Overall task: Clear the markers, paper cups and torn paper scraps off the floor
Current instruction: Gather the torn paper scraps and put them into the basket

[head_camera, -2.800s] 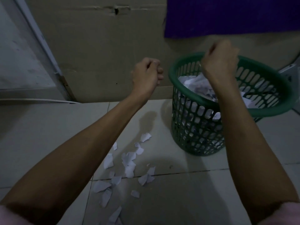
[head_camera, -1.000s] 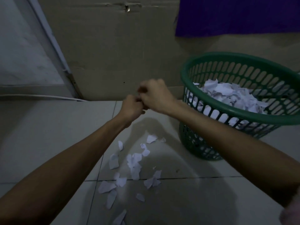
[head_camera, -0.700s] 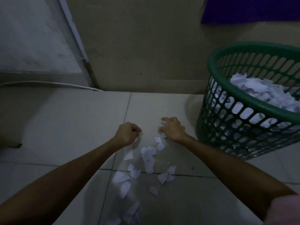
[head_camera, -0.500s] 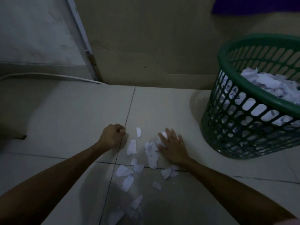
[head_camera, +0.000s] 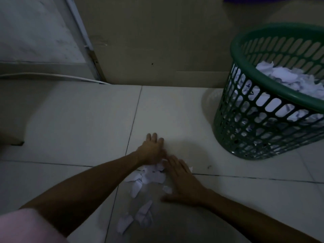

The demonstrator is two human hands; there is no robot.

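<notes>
Two flat hands, left (head_camera: 152, 149) and right (head_camera: 184, 179), each grip released, are pressed around scraps (head_camera: 150, 175) on the floor (head_camera: 175, 111); a basket (head_camera: 263, 120) is seen nearby.

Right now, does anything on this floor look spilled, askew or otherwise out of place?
Yes. Torn paper scraps lie scattered on the tile floor, bunched between the left hand and right hand, with a few more strays nearer the camera. The green basket stands upright, already holding paper.
</notes>
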